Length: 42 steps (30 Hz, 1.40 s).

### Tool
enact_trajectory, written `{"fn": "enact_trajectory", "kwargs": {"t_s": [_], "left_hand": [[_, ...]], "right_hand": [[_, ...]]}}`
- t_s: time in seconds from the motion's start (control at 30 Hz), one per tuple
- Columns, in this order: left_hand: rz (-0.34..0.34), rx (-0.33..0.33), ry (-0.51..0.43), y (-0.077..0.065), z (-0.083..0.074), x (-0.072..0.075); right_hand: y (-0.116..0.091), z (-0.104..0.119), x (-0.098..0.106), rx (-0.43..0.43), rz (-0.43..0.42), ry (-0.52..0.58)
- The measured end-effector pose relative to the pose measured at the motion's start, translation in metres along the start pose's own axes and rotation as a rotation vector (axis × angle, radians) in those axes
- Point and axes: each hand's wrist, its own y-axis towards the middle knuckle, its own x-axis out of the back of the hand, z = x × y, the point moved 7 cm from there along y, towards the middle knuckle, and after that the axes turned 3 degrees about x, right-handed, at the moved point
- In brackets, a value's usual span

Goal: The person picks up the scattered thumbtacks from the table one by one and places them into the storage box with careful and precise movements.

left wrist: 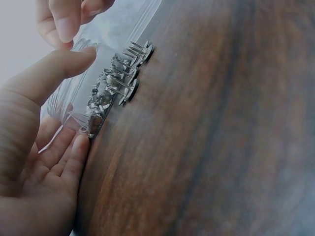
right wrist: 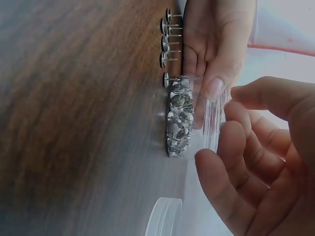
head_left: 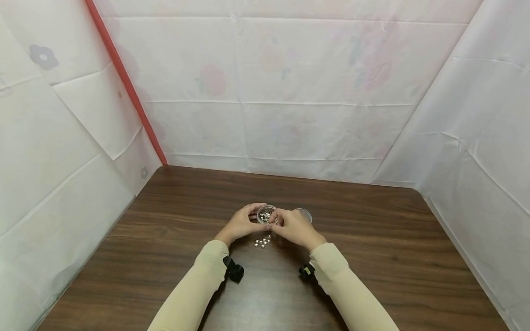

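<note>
A small clear jar with silver thumbtacks in its bottom stands upright on the table. My left hand grips it, with the thumb on the near side and the fingers curled round the far side. Over the jar's mouth is my right hand, its fingers loosely bent at the rim; I see nothing held between them. Several loose thumbtacks lie on the table just in front of the jar, points up in the wrist views. A clear round lid rests behind the right hand.
The dark wood table runs back to a white patterned curtain, with more white sheeting at both sides. A red strip slants down the back left corner. Black wrist cameras hang under both forearms.
</note>
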Motion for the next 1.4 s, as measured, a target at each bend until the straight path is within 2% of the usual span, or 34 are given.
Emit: {"fn": "enact_trajectory", "kwargs": {"t_s": [0.2,0.43,0.57,0.73,1.03,1.4], "left_hand": [[-0.013,-0.008,-0.010,-0.005,-0.009,0.002],[-0.010,-0.004,-0.008,-0.006,-0.009,0.002],[0.002,-0.001,0.001,-0.007,-0.010,0.002],[0.016,0.002,-0.001,-0.007,-0.009,0.002],[0.000,0.004,0.015,-0.007,-0.010,0.002],[-0.008,-0.002,-0.006,-0.006,-0.009,0.001]], "right_hand": [[-0.006,0.002,-0.002,0.023,0.027,-0.015],[-0.009,0.003,-0.012,0.036,0.117,-0.052],[-0.009,0.002,-0.018,0.043,0.139,-0.082],[-0.009,0.001,-0.021,0.056,0.133,-0.120],[-0.010,0.001,-0.023,0.048,0.124,-0.119],[-0.009,0.002,-0.021,0.041,0.074,-0.157]]}}
